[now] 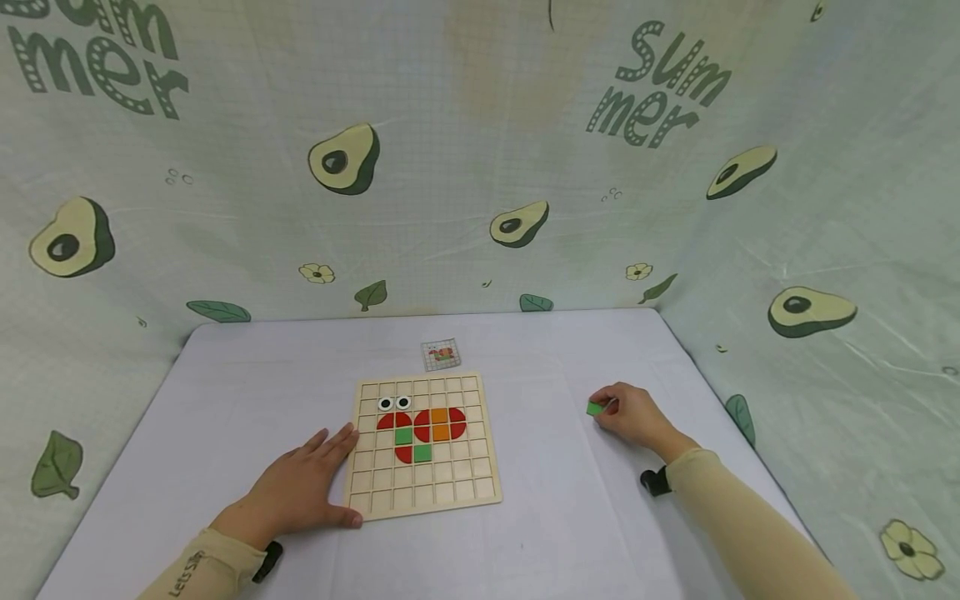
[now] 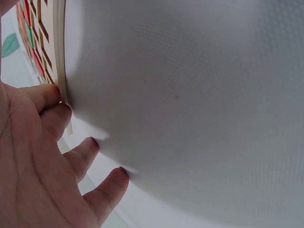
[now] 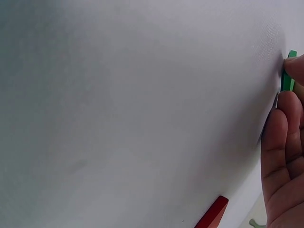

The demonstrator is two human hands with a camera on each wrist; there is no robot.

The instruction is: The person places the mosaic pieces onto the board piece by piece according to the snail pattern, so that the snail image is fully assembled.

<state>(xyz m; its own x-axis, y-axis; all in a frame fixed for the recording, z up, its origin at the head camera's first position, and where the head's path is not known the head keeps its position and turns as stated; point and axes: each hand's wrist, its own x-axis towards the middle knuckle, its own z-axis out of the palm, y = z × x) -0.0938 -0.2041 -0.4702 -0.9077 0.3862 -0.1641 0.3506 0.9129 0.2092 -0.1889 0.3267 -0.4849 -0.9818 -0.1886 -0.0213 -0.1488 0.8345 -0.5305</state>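
Observation:
My right hand (image 1: 636,415) pinches a small green square tile (image 1: 594,408) between thumb and fingers, at the table's right side. In the right wrist view the green tile (image 3: 289,71) shows between the fingertips. My left hand (image 1: 303,483) lies spread out, its fingers and thumb against the left edge of a wooden grid board (image 1: 465,483). On the board lie two round eye pieces (image 1: 394,403), several red rounded pieces (image 1: 385,422), two orange squares (image 1: 440,424) and two green squares (image 1: 422,452). The left wrist view shows the board's edge (image 2: 60,47) touching the fingers.
A small picture card (image 1: 441,355) with a coloured figure lies behind the board. A red piece (image 3: 213,213) is on the table in the right wrist view. The white-covered table (image 1: 262,375) meets a hanging patterned cloth (image 1: 435,208) at the back and sides.

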